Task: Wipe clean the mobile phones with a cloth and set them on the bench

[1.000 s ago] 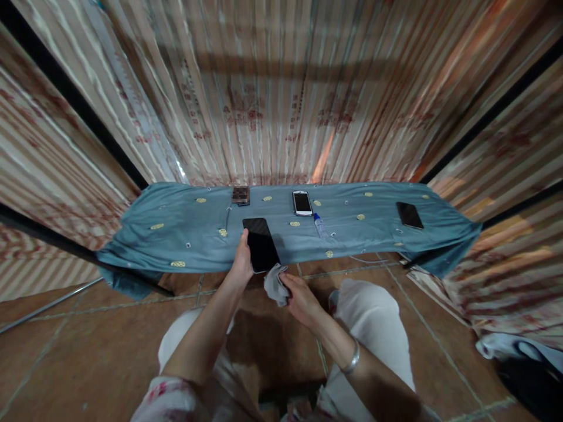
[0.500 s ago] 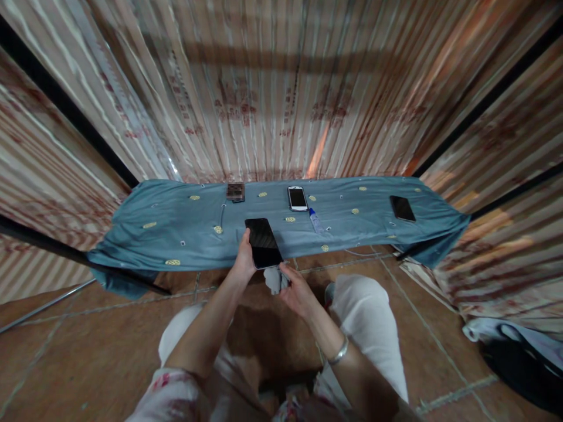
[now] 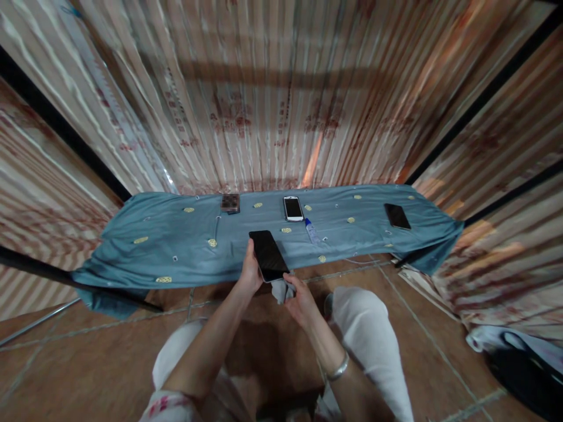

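Work at the lower end of a dark-screened device [image 3: 267,253] is judged to be in hand, probably wiping with a grey cloth [image 3: 280,292]. For any further stroke, a steady left-hand hold and light pressure from the cloth would be called for. The device is held over the near edge of the counter [image 3: 185,266], slanted; whether the counter is touched by it cannot be told. Its left side is gripped by the left hand [image 3: 251,273], thumb along the edge, the other fingers largely hidden behind. The cloth is pinched by the right hand [image 3: 302,303], whose fingers are closed at the device's lower right corner. Both forearms are extended forward and angled inward, the hands being brought near each other. A white phone [image 3: 293,208] is noted beyond, lying flat.
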Motion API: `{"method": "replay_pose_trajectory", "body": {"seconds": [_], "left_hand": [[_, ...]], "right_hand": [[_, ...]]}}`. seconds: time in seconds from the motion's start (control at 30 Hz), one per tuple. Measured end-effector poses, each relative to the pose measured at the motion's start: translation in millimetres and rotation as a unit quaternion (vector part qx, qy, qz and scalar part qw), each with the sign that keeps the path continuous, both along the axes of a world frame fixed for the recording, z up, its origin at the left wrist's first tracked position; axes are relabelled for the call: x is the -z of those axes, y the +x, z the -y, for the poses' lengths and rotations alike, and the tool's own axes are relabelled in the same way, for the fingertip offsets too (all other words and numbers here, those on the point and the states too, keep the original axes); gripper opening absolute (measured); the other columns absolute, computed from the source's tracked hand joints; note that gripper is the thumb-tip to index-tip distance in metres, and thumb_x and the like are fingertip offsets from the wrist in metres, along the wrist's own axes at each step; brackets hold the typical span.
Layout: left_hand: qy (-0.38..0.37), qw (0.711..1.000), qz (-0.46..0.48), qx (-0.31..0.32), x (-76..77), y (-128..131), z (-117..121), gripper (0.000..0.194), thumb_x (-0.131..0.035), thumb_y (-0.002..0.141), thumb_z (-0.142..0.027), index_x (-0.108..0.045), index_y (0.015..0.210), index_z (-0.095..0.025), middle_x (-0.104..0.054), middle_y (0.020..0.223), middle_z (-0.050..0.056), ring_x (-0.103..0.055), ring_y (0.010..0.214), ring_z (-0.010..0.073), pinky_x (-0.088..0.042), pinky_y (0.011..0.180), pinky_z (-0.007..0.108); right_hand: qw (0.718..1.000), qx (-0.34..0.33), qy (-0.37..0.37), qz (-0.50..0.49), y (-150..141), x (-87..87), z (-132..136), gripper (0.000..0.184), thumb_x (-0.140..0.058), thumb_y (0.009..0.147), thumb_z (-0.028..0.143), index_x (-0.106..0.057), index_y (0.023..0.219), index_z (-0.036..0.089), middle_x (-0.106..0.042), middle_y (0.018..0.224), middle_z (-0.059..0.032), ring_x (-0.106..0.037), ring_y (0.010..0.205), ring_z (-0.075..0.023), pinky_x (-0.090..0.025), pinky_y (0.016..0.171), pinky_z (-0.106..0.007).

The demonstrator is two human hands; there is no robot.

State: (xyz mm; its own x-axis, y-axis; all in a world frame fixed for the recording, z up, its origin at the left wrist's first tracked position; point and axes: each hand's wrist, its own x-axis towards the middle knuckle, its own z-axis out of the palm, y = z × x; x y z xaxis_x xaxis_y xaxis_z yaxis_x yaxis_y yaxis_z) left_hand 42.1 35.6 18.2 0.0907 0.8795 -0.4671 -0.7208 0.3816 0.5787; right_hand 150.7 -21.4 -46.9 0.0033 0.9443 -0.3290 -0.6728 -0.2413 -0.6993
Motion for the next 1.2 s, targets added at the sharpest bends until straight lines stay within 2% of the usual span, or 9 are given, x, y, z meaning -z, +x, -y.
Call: {"method": "replay_pose_trajectory", "body": {"seconds": [0.1, 0.2, 0.4, 0.53, 0.67, 0.83, 1.07, 1.13, 1.2], "left_hand": [[0.037, 0.999, -0.001, -0.012, 3.2, 0, -2, 0.047, -0.033, 0.094, -0.052, -0.062, 0.11, -0.019, -0.071, 0.096, 0.007, -0.068, 0.083, 0.019, -0.052, 0.079, 0.033], [0.014, 0.999, -0.027, -0.033, 7.9, -8, -4, 0.042, -0.039, 0.092, -0.052, -0.057, 0.116, -0.023, -0.067, 0.102, 0.007, -0.067, 0.086, 0.0189, -0.051, 0.079, 0.035], [-0.001, 0.998, -0.048, -0.039, 9.6, -23, 0, 0.039, -0.038, 0.093, -0.048, -0.051, 0.12, -0.023, -0.055, 0.128, 0.013, -0.063, 0.108, 0.0232, -0.049, 0.091, 0.041], [-0.003, 0.998, -0.047, -0.039, 9.6, -29, 2, 0.044, -0.036, 0.093, -0.051, -0.049, 0.123, -0.021, -0.054, 0.131, 0.016, -0.063, 0.111, 0.0261, -0.049, 0.091, 0.042], [-0.001, 0.998, -0.051, -0.039, 12.4, -35, 2, 0.044, -0.037, 0.094, -0.048, -0.047, 0.126, -0.02, -0.053, 0.133, 0.018, -0.063, 0.11, 0.0264, -0.049, 0.091, 0.042], [-0.001, 0.998, -0.047, -0.036, 15.9, -38, 3, 0.047, -0.037, 0.094, -0.048, -0.045, 0.13, -0.02, -0.052, 0.136, 0.019, -0.061, 0.114, 0.0273, -0.049, 0.091, 0.042], [0.004, 0.998, -0.052, -0.032, 17.7, -42, 5, 0.05, -0.036, 0.094, -0.047, -0.04, 0.136, -0.02, -0.05, 0.139, 0.019, -0.062, 0.113, 0.0261, -0.048, 0.092, 0.041], [0.002, 0.998, -0.055, -0.031, 18.3, -43, 6, 0.051, -0.035, 0.095, -0.047, -0.038, 0.137, -0.019, -0.05, 0.14, 0.019, -0.061, 0.114, 0.026, -0.047, 0.094, 0.041], [-0.001, 0.998, -0.058, -0.03, 18.7, -45, 7, 0.052, -0.034, 0.095, -0.046, -0.038, 0.138, -0.017, -0.049, 0.14, 0.019, -0.06, 0.116, 0.0263, -0.046, 0.097, 0.042]], "right_hand": [[0.999, 0.027, -0.026, -0.001, 11, -2.5, -9, 0.018, -0.078, 0.058, 0.025, -0.062, 0.059, 0.018, -0.063, 0.053, 0.0035, -0.059, 0.048, -0.0119, -0.048, 0.045, -0.023], [0.998, 0.053, -0.033, 0.004, 24, -6.7, -27, 0.017, -0.077, 0.057, 0.023, -0.061, 0.059, 0.018, -0.063, 0.052, 0.0042, -0.059, 0.046, -0.0115, -0.049, 0.045, -0.022], [0.995, 0.09, -0.032, 0.026, 49, -10.3, -84, 0.012, -0.07, 0.065, 0.015, -0.06, 0.061, 0.019, -0.065, 0.051, 0.0039, -0.06, 0.044, -0.0112, -0.05, 0.043, -0.02], [0.993, 0.102, -0.037, 0.042, 57, -6.6, -125, 0.013, -0.066, 0.068, 0.012, -0.058, 0.059, 0.019, -0.064, 0.048, 0.0038, -0.058, 0.04, -0.0101, -0.048, 0.039, -0.018], [0.992, 0.112, -0.028, 0.051, 58, -0.6, -154, 0.015, -0.066, 0.068, 0.01, -0.057, 0.061, 0.019, -0.063, 0.047, 0.0052, -0.057, 0.039, -0.0092, -0.045, 0.036, -0.016], [0.991, 0.12, -0.015, 0.058, 56, 8.1, -175, 0.016, -0.067, 0.068, 0.009, -0.056, 0.062, 0.018, -0.063, 0.048, 0.006, -0.057, 0.039, -0.0083, -0.045, 0.038, -0.015], [0.99, 0.119, -0.018, 0.067, 56, 19.3, -191, 0.016, -0.069, 0.075, 0.012, -0.056, 0.068, 0.017, -0.063, 0.053, 0.0054, -0.058, 0.044, -0.0087, -0.048, 0.042, -0.017], [0.99, 0.123, -0.027, 0.069, 55, 22.2, -194, 0.01, -0.067, 0.08, 0.014, -0.059, 0.074, 0.016, -0.064, 0.06, 0.0031, -0.06, 0.051, -0.0091, -0.051, 0.047, -0.018], [0.989, 0.128, -0.035, 0.071, 55, 24.8, -197, 0.007, -0.063, 0.087, 0.02, -0.062, 0.089, 0.013, -0.068, 0.079, -0.0013, -0.064, 0.066, -0.0112, -0.055, 0.059, -0.023]]}}
